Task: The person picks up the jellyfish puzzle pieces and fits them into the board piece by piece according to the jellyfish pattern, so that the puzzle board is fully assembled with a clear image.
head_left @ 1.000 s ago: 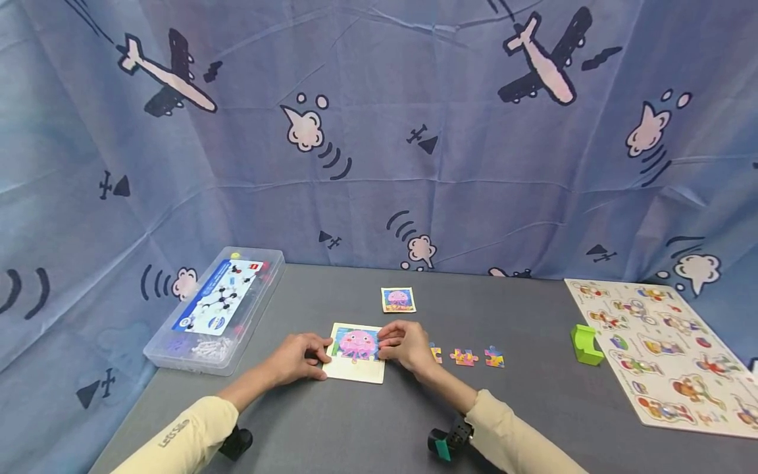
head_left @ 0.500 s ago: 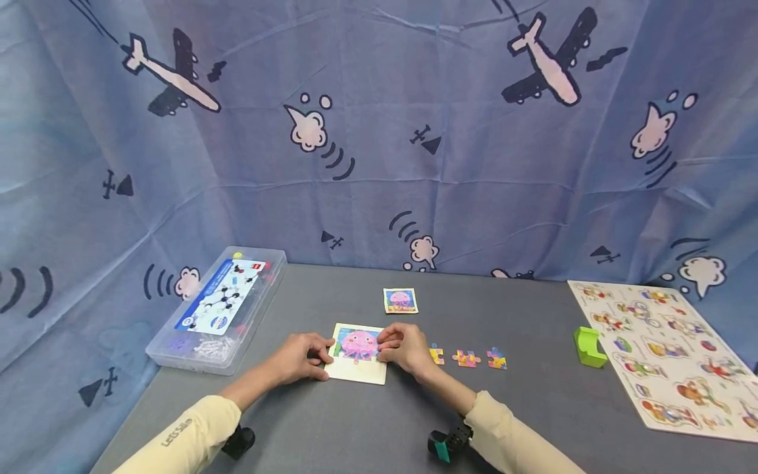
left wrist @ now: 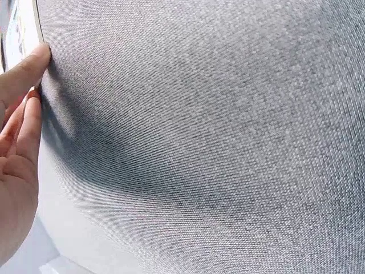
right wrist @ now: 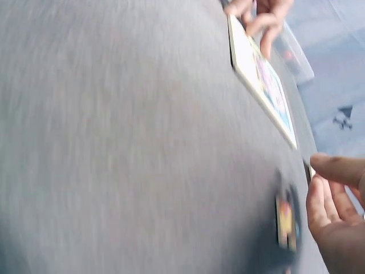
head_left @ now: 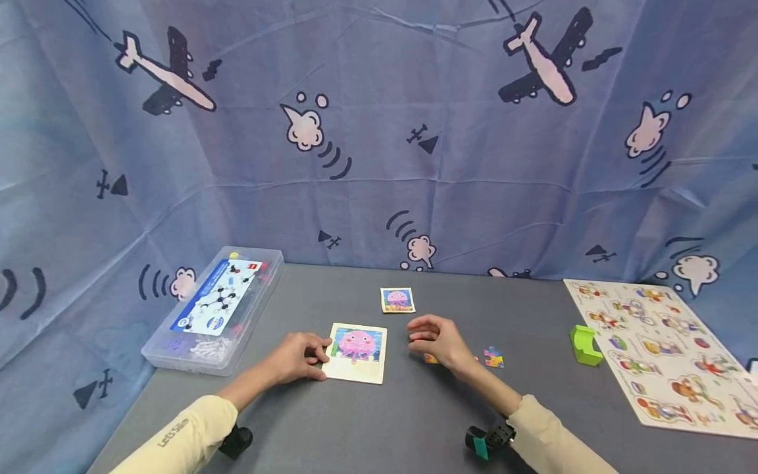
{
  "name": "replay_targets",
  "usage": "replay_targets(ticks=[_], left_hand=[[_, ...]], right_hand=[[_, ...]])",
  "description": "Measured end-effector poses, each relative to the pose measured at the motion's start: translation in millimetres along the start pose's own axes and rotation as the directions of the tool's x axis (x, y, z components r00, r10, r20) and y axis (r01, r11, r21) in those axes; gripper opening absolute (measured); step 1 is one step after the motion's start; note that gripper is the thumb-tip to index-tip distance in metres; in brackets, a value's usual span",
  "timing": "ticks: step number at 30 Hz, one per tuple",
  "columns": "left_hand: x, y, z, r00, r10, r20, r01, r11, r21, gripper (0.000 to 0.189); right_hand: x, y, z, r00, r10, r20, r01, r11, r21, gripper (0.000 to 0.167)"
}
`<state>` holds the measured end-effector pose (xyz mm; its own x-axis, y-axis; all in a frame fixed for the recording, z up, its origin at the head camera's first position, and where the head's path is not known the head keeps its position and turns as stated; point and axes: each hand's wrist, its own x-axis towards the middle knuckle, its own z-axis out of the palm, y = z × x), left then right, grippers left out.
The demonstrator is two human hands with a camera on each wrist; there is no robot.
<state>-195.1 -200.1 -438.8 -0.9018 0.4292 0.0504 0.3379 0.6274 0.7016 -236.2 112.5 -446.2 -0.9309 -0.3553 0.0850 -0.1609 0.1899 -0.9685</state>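
Note:
A square puzzle board (head_left: 355, 374) lies flat on the grey table, its upper part filled with a pink jellyfish picture and a bare pale strip along the near side. My left hand (head_left: 299, 357) holds the board by its left edge, thumb (left wrist: 33, 64) and fingers curled at the rim. To the right of the board, my right hand (head_left: 443, 342) hovers with bent, loose fingers and nothing visible in them. Below it a loose puzzle piece (right wrist: 285, 222) lies on the table, partly covered in the head view. Another puzzle piece (head_left: 494, 357) lies further right.
A small jellyfish picture card (head_left: 397, 300) lies behind the board. At left sits a clear plastic case (head_left: 237, 349) with a molecule label. A green block (head_left: 586, 344) stands at right beside a large figure board (head_left: 645, 388). A patterned curtain (head_left: 355, 217) hangs behind.
My right hand has left the board's right edge and moved right, over the loose pieces, uncovering that side of the picture. The left hand has stayed at the board's left edge.

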Motion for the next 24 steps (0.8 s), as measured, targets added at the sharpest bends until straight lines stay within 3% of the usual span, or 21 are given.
replay_targets(ticks=[11, 19, 24], left_hand=[[-1.3, 1.4, -0.6, 1.000, -0.003, -0.001, 0.003, 1.000, -0.014, 0.018], [-0.4, 1.6, -0.8, 1.000, 0.007, 0.001, -0.007, 1.000, 0.014, 0.017], [-1.6, 1.5, -0.9, 1.000, 0.004, 0.003, -0.004, 1.000, 0.009, 0.017]], right_hand=[[-7.1, 10.8, -35.6, 0.997, -0.033, 0.073, 0.038, 0.997, -0.074, 0.033], [-17.0, 14.9, -47.1, 0.997, -0.072, 0.032, 0.076, 0.990, -0.123, 0.037], [-21.0, 15.3, -46.4, 0.998, -0.045, 0.039, 0.050, 0.986, -0.159, 0.039]])
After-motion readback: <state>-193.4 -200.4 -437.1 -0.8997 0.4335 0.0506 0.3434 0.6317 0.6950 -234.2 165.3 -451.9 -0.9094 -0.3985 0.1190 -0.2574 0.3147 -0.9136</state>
